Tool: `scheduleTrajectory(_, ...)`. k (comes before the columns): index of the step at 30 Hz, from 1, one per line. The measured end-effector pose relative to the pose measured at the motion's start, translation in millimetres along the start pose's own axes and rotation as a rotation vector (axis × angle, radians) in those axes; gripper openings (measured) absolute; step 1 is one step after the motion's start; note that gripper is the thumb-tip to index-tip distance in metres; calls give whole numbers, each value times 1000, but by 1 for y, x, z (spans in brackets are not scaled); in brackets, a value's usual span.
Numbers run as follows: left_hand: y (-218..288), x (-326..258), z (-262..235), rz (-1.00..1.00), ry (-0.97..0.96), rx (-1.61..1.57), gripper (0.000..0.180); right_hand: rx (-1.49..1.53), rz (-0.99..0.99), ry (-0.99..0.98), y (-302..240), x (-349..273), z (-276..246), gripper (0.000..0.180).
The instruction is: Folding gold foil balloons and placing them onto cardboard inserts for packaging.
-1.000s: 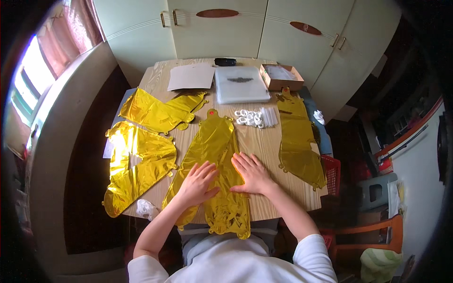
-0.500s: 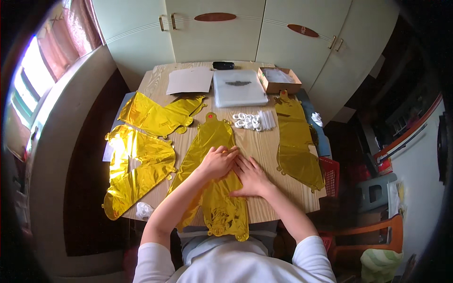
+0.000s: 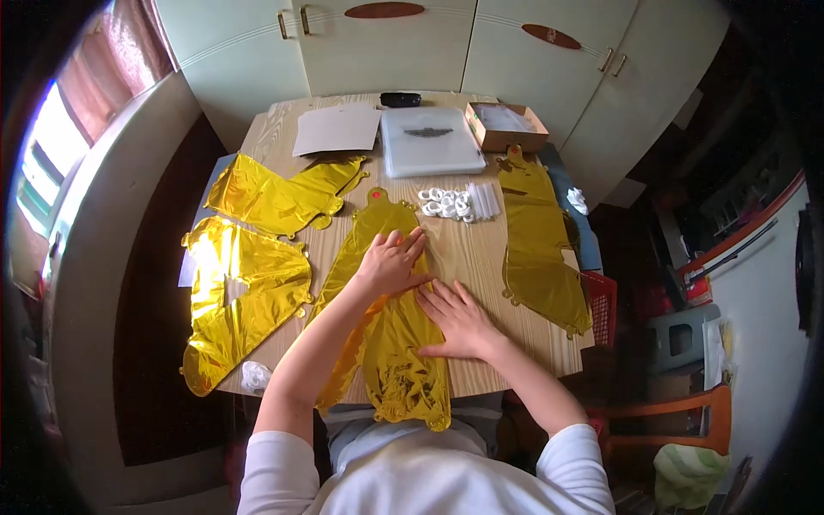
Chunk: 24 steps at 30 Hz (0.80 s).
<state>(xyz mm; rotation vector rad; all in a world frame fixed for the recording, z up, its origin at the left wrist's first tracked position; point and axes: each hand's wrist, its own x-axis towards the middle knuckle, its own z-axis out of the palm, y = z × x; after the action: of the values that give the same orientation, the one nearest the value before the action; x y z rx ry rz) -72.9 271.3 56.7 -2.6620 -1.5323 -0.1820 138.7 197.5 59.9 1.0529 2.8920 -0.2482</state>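
A flat gold foil balloon (image 3: 396, 322), with a red dot near its far tip, lies lengthwise in front of me and hangs over the table's near edge. My left hand (image 3: 395, 262) rests on its upper part, palm down, fingers stretched forward. Lower and to the right, my right hand (image 3: 457, 321) presses flat along its right edge, fingers spread, partly on the foil and partly on the wood. Neither hand grips anything. My left forearm covers part of the balloon's left side.
More flat gold foil balloons lie at the left (image 3: 245, 296), far left (image 3: 270, 199) and right (image 3: 541, 240). Beyond are small white rings (image 3: 446, 203), clear tubes (image 3: 483, 200), a stack of clear plastic bags (image 3: 429, 150), white sheets (image 3: 337, 130) and a cardboard box (image 3: 508, 137).
My left hand has slid forward and left along the foil, away from my right hand, and its fingers have straightened. My right hand stays nearly in place. The view has shifted slightly.
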Motion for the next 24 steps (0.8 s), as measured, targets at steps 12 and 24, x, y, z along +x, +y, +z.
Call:
scheduleTrajectory(12, -19, -11, 6, -153, 7, -82, 84, -70, -41, 30, -2, -10, 7, 90)
scheduleTrajectory(24, 43, -303, -80, -1057, -112, -403, 36, -69, -37, 57, -2, -14, 8, 95)
